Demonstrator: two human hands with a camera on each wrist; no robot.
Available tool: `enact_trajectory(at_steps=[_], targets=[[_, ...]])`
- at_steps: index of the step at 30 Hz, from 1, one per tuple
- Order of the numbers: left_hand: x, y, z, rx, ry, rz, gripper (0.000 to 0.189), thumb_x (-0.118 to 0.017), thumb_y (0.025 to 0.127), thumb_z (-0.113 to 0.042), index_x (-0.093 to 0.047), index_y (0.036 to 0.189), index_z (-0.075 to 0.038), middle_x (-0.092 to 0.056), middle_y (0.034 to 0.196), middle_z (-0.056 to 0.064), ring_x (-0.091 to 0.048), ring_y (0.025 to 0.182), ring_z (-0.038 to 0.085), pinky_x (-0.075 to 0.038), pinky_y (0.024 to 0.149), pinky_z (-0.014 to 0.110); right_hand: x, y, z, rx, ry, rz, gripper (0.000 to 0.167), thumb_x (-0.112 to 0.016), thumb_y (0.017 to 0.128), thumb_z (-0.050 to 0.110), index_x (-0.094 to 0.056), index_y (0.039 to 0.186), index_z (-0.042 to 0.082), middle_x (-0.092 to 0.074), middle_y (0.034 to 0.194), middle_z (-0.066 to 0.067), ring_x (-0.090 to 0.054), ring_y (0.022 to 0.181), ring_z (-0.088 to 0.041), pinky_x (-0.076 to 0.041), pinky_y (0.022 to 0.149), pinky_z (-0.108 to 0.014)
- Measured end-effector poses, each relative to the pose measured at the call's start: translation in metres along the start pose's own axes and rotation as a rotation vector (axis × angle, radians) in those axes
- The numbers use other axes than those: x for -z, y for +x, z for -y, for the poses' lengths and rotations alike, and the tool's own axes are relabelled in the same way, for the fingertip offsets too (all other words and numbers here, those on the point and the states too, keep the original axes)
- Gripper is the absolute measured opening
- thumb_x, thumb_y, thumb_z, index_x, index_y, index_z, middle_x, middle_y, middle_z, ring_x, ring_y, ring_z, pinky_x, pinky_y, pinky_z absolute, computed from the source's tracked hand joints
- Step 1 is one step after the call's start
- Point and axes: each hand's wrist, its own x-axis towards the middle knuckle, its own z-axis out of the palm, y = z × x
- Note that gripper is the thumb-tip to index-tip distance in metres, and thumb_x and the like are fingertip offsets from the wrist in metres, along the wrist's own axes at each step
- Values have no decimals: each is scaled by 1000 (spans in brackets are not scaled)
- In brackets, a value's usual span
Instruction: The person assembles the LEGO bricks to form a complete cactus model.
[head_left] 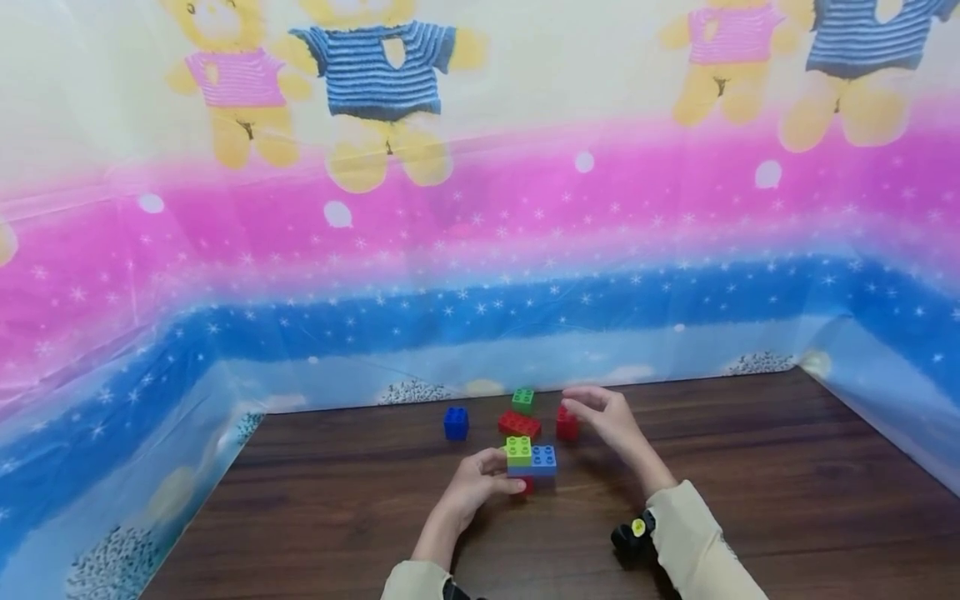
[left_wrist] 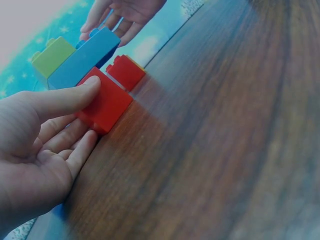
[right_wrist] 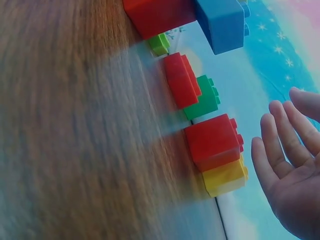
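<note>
My left hand grips a small stack by its red bottom block, thumb on the near face and fingers behind. Across the top of that red block lies a longer blue block, with a lime-green block at its left end. The stack is upright, at the table's middle. Over on the right, my right hand hovers by a standing red block. Its fingers are spread loosely and hold nothing; the right wrist view shows a gap between them and the red block.
Behind the stack lie a flat red block and a green block. A dark blue block stands to the left. A yellow block sits beside the right red one. A printed cloth walls the wooden table.
</note>
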Motion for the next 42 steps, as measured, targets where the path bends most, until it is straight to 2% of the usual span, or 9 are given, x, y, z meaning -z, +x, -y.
enact_trajectory(at_steps=[5,11,17,26,37,42], targets=[[1,0,2,-3,1,2,47,-77,81,-8,-60,124,1,-64,128,19,-60,121,35,-43,107,52,-8,-1,1,22,-15,15,40,-66,93,27,-63,124,1,-65,126,-17,-63,117,-31,-54,96,-42],[1,0,1,-5,-2,4,46,-77,82,-8,-60,124,1,-64,127,19,-61,120,35,-44,107,52,-23,-2,4,37,-31,76,43,-68,92,29,-62,125,2,-68,121,-16,-63,116,-30,-52,99,-45],[0,1,2,-4,-14,17,43,-76,82,-8,-61,122,0,-67,123,16,-64,116,31,-47,103,48,-33,-3,5,-25,18,108,42,-66,93,26,-60,128,4,-65,127,-15,-61,119,-30,-49,103,-47],[2,2,3,-11,-26,18,43,-76,82,-6,-61,122,1,-67,123,16,-64,116,31,-50,100,44,-45,5,2,-61,55,111,42,-65,94,20,-58,132,6,-64,131,-15,-57,126,-32,-45,107,-48],[1,0,1,-14,-32,18,44,-76,81,-5,-61,122,1,-67,123,17,-65,114,29,-53,98,41,-50,8,0,-69,46,123,44,-67,92,21,-58,132,7,-63,132,-13,-56,127,-32,-45,107,-48],[0,0,2,-11,-36,15,44,-76,82,-6,-61,122,1,-67,124,18,-64,115,31,-52,99,42,-53,11,-1,-40,28,141,46,-68,92,26,-57,134,10,-60,136,-13,-53,130,-33,-44,108,-50]])
